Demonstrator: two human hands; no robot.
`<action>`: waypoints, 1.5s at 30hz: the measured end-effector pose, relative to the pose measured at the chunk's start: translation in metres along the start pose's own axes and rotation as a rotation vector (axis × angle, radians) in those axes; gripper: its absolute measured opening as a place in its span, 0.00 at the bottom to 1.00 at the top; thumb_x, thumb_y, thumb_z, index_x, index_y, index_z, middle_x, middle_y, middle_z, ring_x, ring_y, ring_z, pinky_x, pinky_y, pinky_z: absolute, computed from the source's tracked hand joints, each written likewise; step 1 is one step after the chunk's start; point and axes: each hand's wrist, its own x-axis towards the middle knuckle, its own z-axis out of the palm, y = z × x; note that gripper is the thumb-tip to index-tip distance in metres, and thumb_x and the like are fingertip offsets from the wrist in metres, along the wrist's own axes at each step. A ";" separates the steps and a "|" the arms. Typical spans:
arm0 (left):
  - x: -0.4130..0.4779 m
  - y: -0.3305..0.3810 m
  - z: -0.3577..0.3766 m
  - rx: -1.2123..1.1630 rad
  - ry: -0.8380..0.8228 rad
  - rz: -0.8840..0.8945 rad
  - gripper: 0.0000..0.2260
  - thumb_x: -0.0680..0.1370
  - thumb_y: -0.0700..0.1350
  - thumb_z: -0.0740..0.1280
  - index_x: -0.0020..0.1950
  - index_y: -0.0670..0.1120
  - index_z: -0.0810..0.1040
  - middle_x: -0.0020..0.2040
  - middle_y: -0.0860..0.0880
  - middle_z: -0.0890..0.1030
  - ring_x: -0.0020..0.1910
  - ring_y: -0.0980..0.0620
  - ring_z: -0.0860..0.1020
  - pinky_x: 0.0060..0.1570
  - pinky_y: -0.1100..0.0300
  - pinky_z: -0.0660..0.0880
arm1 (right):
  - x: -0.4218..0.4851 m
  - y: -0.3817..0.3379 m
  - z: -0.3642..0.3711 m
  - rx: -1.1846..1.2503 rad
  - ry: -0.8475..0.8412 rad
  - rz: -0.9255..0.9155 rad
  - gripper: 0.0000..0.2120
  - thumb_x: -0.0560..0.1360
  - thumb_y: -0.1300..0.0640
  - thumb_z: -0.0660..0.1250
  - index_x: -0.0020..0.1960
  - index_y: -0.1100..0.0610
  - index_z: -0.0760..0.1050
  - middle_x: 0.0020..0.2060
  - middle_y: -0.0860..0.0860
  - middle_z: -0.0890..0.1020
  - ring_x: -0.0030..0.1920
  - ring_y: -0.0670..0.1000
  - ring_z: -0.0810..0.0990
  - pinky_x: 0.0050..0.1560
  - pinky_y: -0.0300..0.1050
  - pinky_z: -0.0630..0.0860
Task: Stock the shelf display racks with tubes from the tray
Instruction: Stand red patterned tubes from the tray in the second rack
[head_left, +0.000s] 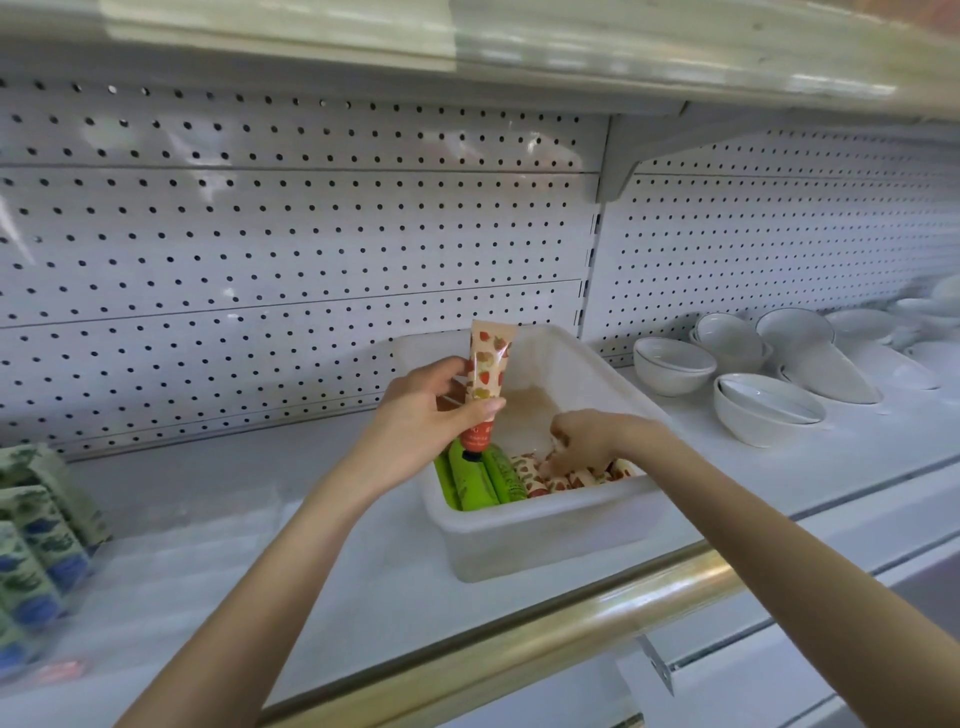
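One tube (488, 374) gripped upright in my left hand (431, 415) above tray (545, 525), my right hand (592, 436) nearest lying tubes (537, 480) inside, grip unclear.

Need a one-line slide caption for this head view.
Left hand holds a strawberry-print tube upright above the white tray while the right hand reaches among tubes inside it.

White tray (545, 525): 1. Green tubes (475, 486): 3 visible. Upright strawberry-print tube (487, 366): 1; lying strawberry-print tubes (535, 475): several, partly hidden, exact count unclear.
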 end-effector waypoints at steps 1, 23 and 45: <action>0.000 -0.001 0.000 -0.006 -0.002 -0.007 0.11 0.72 0.54 0.70 0.51 0.53 0.75 0.46 0.53 0.83 0.46 0.58 0.80 0.42 0.70 0.72 | 0.001 -0.001 0.004 -0.032 0.011 -0.013 0.24 0.73 0.48 0.69 0.62 0.60 0.66 0.60 0.56 0.74 0.46 0.54 0.78 0.36 0.41 0.72; -0.020 0.002 -0.018 -0.260 0.282 -0.139 0.10 0.75 0.43 0.67 0.56 0.45 0.77 0.49 0.41 0.81 0.47 0.48 0.81 0.42 0.59 0.80 | -0.040 -0.005 -0.028 0.812 -0.048 -0.496 0.16 0.75 0.66 0.65 0.59 0.52 0.69 0.52 0.51 0.78 0.49 0.51 0.80 0.48 0.45 0.80; -0.129 -0.001 -0.126 -0.228 0.693 -0.176 0.08 0.74 0.37 0.68 0.52 0.44 0.77 0.41 0.53 0.83 0.37 0.61 0.82 0.34 0.71 0.76 | -0.061 -0.153 -0.003 1.071 0.067 -0.903 0.08 0.72 0.63 0.70 0.50 0.56 0.77 0.42 0.49 0.80 0.41 0.47 0.82 0.43 0.42 0.82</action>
